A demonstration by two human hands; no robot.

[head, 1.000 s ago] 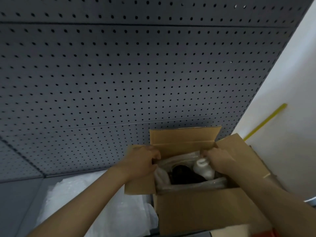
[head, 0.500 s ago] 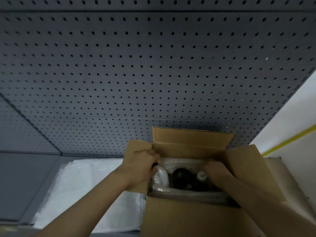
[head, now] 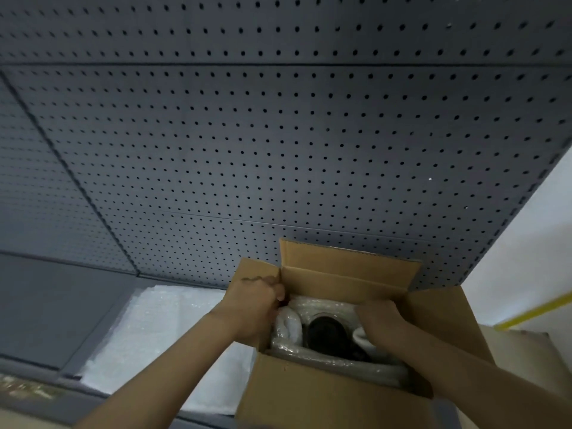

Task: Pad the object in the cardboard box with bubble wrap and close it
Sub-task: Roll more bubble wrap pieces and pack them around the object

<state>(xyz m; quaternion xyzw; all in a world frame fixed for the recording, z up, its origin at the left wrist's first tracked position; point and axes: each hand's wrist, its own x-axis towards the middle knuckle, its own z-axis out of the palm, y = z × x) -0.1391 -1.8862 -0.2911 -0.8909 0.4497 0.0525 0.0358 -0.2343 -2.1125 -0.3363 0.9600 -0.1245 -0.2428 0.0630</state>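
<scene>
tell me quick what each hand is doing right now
Left hand: fingers curled at the box's left flap; a grip cannot be told.
Right hand: down among the bubble wrap; fingers hidden, cannot tell.

**Grey pegboard bay beside a pale wall**

A dark grey perforated metal pegboard (head: 278,134) fills the space above and behind the grip, its panels meeting at thin seams. Lower left, a plain grey shelf surface (head: 52,308) lies flat. Far right stands a white wall (head: 532,243) crossed by a slanted yellow stripe (head: 538,308). Lighting is dim and even.
</scene>
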